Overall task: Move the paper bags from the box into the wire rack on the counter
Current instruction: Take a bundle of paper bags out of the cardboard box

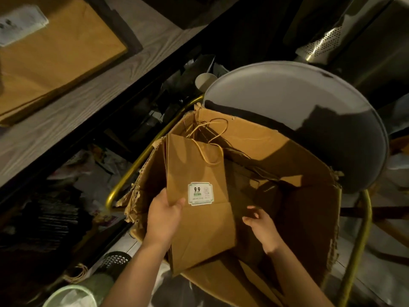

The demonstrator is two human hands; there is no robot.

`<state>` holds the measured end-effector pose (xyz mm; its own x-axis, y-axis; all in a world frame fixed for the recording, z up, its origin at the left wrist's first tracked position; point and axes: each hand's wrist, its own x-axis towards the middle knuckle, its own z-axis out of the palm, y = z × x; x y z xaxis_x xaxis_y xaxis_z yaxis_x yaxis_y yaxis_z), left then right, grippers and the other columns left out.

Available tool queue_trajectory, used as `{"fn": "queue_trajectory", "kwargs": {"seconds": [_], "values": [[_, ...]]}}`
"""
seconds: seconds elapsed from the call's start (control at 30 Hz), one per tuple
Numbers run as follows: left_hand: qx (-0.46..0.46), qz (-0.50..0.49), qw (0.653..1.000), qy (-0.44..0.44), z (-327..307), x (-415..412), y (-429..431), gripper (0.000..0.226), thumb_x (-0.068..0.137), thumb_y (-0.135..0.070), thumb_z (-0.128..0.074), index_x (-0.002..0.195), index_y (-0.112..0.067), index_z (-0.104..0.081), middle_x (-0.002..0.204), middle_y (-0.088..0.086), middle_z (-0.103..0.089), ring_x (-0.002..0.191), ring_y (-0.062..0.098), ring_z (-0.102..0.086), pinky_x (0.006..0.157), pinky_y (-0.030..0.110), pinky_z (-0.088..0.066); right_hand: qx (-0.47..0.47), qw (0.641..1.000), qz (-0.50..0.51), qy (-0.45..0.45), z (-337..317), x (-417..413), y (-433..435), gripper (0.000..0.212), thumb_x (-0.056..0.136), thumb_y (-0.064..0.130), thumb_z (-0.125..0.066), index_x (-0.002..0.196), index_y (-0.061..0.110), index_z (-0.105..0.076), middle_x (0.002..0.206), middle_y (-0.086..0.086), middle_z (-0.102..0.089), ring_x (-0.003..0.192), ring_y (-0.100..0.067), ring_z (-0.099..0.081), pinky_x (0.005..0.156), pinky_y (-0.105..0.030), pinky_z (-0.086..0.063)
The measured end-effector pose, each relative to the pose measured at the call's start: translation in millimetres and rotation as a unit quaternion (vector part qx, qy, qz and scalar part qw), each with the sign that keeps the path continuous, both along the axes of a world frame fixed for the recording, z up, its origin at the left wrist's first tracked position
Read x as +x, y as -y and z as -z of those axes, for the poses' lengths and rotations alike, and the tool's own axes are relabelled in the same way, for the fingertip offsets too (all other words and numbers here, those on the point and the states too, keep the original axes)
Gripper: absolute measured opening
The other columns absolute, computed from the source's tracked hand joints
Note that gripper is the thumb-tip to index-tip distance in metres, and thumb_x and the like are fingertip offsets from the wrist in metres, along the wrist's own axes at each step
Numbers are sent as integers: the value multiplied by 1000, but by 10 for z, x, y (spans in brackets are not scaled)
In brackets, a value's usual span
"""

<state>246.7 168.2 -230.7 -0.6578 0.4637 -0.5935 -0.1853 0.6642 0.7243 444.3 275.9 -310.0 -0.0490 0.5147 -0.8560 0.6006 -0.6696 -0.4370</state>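
Left hand (pixel 163 218) pinches left edge of paper bags (pixel 203 231), thumb on front. Right hand (pixel 261 227) loosely spread just beside, holding nothing. Bags upright against box (pixel 276 147) left wall, not yet out. Beyond, desk (pixel 99 89); wire rack unseen. Transfer judged unfinished.

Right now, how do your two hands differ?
The left hand grips the stickered paper bag by its left edge, thumb on front; the right hand is open and holds nothing. The left hand touches the bag; the right hand is beside its right edge. Both reach into the cardboard box.
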Motion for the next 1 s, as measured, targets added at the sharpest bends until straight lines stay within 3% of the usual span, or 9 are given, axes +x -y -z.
{"fn": "queue_trajectory", "kwargs": {"seconds": [0.1,0.27,0.4,0.53,0.63,0.83,0.93,1.0], "values": [[-43,15,997,-57,18,-80,20,18,94,-14,-54,107,-27,-56,98,-6,-62,98,20,-59,92,41,-49,-16,999,0,41,128,-4,-148,52,92,7,-59,141,15,-44,129,-10,-56,125,-31,-51,103,-42,-44],[-92,45,989,-110,39,-119,99,17,95,-11,-49,101,-27,-50,83,-16,-53,81,10,-52,75,28,-40,-34,994,33,102,316,-33,-243,62,91,7,-62,146,15,-35,136,-14,-51,127,-33,-49,102,-41,-46],[-138,56,979,-141,64,-167,135,25,96,-9,-46,117,-18,-55,97,-2,-62,85,15,-54,76,27,-41,-34,995,35,85,376,5,-231,54,95,9,-56,145,6,-33,140,-18,-46,129,-37,-46,100,-41,-41],[-149,56,978,-132,64,-190,139,26,96,-9,-47,119,-16,-56,102,2,-64,86,17,-54,78,30,-44,-33,981,91,166,451,-92,-262,56,93,16,-61,145,12,-38,140,-19,-44,128,-37,-45,97,-44,-45],[-158,54,979,-115,71,-202,117,27,96,-11,-48,121,-16,-54,107,3,-64,98,23,-59,86,35,-45,-56,984,111,130,439,-202,-231,47,96,17,-57,140,13,-44,135,-18,-50,126,-37,-46,96,-45,-43],[-152,38,984,-83,55,-206,127,29,96,-12,-48,124,-19,-53,97,-5,-57,91,16,-53,89,35,-44,-108,980,151,67,366,-409,-230,50,91,31,-64,132,7,-49,128,-20,-55,123,-38,-49,102,-49,-39],[-149,30,986,-70,43,-204,130,28,96,-11,-48,122,-19,-54,98,-4,-58,93,17,-54,91,38,-46,-100,979,177,8,228,-418,-217,41,87,25,-70,119,10,-50,102,-15,-58,108,-38,-54,94,-52,-43],[-146,20,987,-58,23,-206,118,26,95,-11,-49,119,-19,-55,98,-4,-59,95,20,-57,93,43,-48,-59,974,212,-46,86,-380,-204,44,88,17,-68,128,16,-48,99,-10,-60,99,-34,-60,81,-49,-50]]}}
